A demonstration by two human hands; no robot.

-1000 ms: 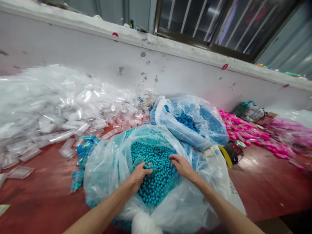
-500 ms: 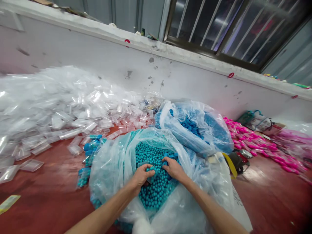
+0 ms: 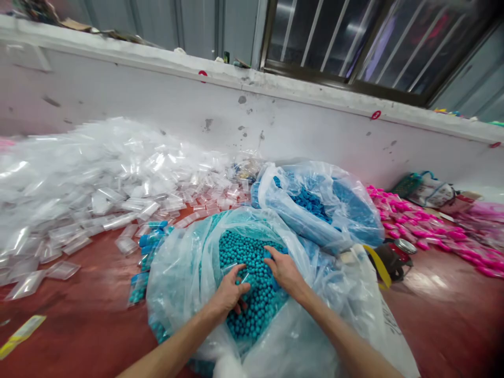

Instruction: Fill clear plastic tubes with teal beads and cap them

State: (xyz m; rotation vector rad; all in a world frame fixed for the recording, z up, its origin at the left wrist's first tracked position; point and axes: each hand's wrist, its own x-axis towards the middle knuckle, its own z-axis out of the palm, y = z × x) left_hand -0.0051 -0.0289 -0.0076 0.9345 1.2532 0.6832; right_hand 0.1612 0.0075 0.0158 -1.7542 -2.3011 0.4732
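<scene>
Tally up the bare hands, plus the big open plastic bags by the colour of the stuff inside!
Bare left hand and bare right hand: 2
Front translucent plastic bag of round teal beads: 1
Back translucent plastic bag of small blue pieces: 1
Total: 4

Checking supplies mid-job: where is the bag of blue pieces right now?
In the head view, the bag of blue pieces sits right of centre, just behind the bag of turquoise beads and left of the pink pile.

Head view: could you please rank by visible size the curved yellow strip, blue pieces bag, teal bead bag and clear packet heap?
1. Clear packet heap
2. Teal bead bag
3. Blue pieces bag
4. Curved yellow strip
</scene>
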